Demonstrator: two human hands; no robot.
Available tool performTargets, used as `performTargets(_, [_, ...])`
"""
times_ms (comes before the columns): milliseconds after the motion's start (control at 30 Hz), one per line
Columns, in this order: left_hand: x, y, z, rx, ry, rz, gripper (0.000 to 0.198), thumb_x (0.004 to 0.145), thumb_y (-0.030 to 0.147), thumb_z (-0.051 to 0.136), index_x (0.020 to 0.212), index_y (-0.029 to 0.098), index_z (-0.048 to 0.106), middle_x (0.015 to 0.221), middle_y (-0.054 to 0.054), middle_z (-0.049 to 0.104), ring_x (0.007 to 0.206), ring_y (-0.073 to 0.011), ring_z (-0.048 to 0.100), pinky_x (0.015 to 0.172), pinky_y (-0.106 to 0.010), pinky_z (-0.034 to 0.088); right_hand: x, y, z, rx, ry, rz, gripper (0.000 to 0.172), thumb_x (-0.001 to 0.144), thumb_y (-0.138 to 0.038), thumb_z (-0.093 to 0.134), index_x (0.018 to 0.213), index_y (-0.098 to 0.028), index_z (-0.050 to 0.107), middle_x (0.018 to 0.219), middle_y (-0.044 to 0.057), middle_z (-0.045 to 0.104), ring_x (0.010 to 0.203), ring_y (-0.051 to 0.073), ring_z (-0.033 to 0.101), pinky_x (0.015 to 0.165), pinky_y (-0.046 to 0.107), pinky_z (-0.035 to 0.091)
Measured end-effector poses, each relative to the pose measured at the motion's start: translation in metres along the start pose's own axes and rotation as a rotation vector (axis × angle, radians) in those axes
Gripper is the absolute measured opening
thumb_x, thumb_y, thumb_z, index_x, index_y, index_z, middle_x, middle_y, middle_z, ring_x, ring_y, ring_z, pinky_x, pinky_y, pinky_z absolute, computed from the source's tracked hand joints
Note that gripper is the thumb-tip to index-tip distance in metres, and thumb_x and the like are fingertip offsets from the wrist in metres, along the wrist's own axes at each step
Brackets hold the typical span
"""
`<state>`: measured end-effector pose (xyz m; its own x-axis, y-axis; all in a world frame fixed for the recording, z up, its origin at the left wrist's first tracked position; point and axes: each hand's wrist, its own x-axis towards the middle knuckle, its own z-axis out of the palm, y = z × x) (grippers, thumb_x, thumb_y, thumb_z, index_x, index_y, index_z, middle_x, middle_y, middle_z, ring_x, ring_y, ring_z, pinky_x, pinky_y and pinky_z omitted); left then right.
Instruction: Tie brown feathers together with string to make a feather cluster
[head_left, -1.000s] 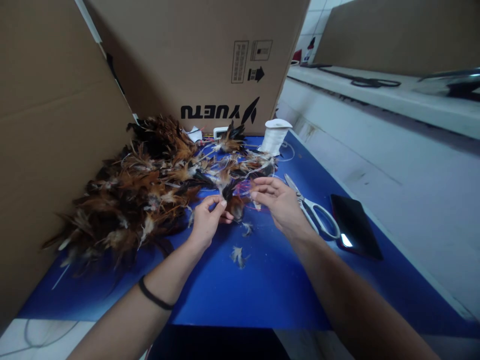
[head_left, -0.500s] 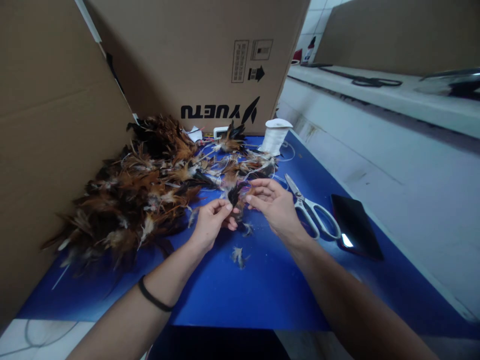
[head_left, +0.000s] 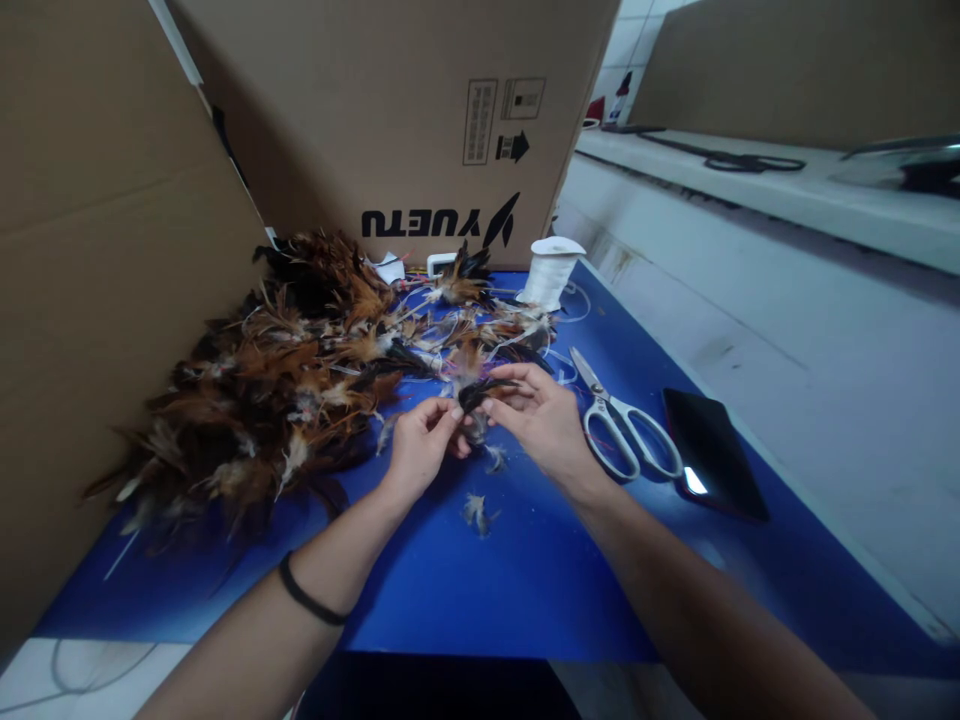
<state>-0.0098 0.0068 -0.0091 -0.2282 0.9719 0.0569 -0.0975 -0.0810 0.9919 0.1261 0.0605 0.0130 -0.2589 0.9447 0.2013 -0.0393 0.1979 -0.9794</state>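
Observation:
Between my two hands is a small bunch of dark feathers (head_left: 480, 393). My left hand (head_left: 424, 440) pinches its left end between thumb and fingertips. My right hand (head_left: 541, 415) is closed on the right side of the bunch, thumb against the fingers. Small grey fluffy feathers (head_left: 475, 512) lie on the blue table (head_left: 480, 590) just below the hands. To the left spreads a large heap of brown and black feathers (head_left: 247, 400). More feathers and white string (head_left: 495, 325) lie behind my hands.
White-handled scissors (head_left: 626, 430) lie right of my right hand, beside a black phone (head_left: 712, 452). A white spool (head_left: 553, 275) stands at the back. Cardboard boxes (head_left: 405, 110) wall off the back and left. A ledge (head_left: 825, 185) runs along the right wall.
My right hand has moved slightly left and closed in on the dark feathers. The bunch has tipped over from upright to lying more sideways. My left hand has barely moved.

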Motion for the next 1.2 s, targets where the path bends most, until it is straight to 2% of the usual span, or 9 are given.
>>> performTargets(267, [0.0008,-0.0024,-0.0023,0.069,0.028,0.029,0.023,0.076,0.038,0.061,0.074,0.015,0.060,0.050,0.002,0.059,0.040,-0.0104,0.053,0.045,-0.021,0.046,-0.0012,-0.0048,0.0010,0.033,-0.008,0.024,0.030,0.063,-0.021,0.069,0.089,-0.021,0.055,0.077,0.000,0.063,0.068,0.014,0.063,0.063,0.029,0.053])
performTargets(633, [0.0022,-0.0055,-0.0038,0.132,0.018,0.039,0.019,0.080,0.033,0.056,0.075,0.015,0.059,0.048,0.003,0.058,0.040,-0.0105,0.052,0.046,-0.022,0.046,-0.0005,-0.0026,0.0004,0.041,-0.028,0.044,0.029,0.063,-0.017,0.067,0.089,-0.021,0.054,0.073,-0.002,0.063,0.056,0.012,0.060,0.055,0.028,0.050])
performTargets(867, [0.0011,-0.0042,-0.0029,0.134,0.022,0.043,0.018,0.078,0.034,0.058,0.074,0.016,0.059,0.049,0.003,0.059,0.040,-0.0107,0.054,0.046,-0.022,0.046,0.0001,0.0021,0.0020,0.016,-0.021,0.040,0.030,0.062,-0.013,0.064,0.089,-0.021,0.054,0.075,-0.002,0.063,0.059,0.013,0.061,0.056,0.028,0.052])
performTargets(1033, [-0.0001,-0.0039,-0.0028,0.163,0.028,0.051,0.017,0.078,0.034,0.058,0.074,0.017,0.060,0.048,0.003,0.058,0.040,-0.0111,0.054,0.046,-0.022,0.045,-0.0011,0.0012,0.0041,-0.016,0.017,0.038,0.030,0.060,-0.012,0.061,0.088,-0.021,0.054,0.075,-0.002,0.063,0.061,0.014,0.063,0.055,0.028,0.053])
performTargets(1200, [-0.0008,-0.0039,-0.0023,0.195,0.030,0.071,0.017,0.079,0.034,0.057,0.073,0.018,0.061,0.047,0.003,0.058,0.041,-0.0112,0.054,0.047,-0.021,0.045,-0.0032,-0.0007,0.0084,-0.005,0.072,0.051,0.030,0.057,-0.011,0.059,0.084,-0.022,0.053,0.073,-0.002,0.061,0.054,0.012,0.061,0.052,0.027,0.052])
